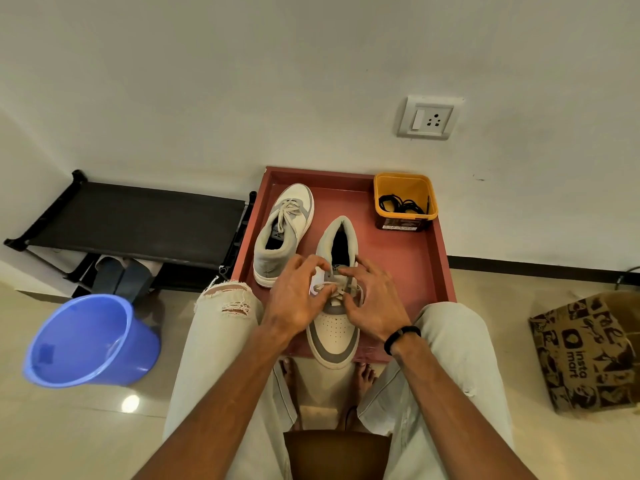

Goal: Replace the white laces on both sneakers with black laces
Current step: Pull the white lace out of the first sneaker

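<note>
Two white and grey sneakers lie on a red tray [429, 268]. The near sneaker [334, 332] points its toe toward me, and its white laces [334, 289] show between my hands. My left hand [294, 299] pinches a lace at the left eyelets. My right hand [374, 299] has curled fingers on the laces at the right side. The far sneaker [284, 230] lies at the tray's left, still tied with white laces. Black laces [400, 204] sit coiled in a yellow tub [405, 183] at the tray's far right corner.
A blue bucket [90, 341] stands on the floor at the left. Behind it is a black shoe rack [138, 220]. A printed paper bag [588, 351] sits at the right. The wall with a socket [429, 117] is right behind the tray. My knees flank the tray.
</note>
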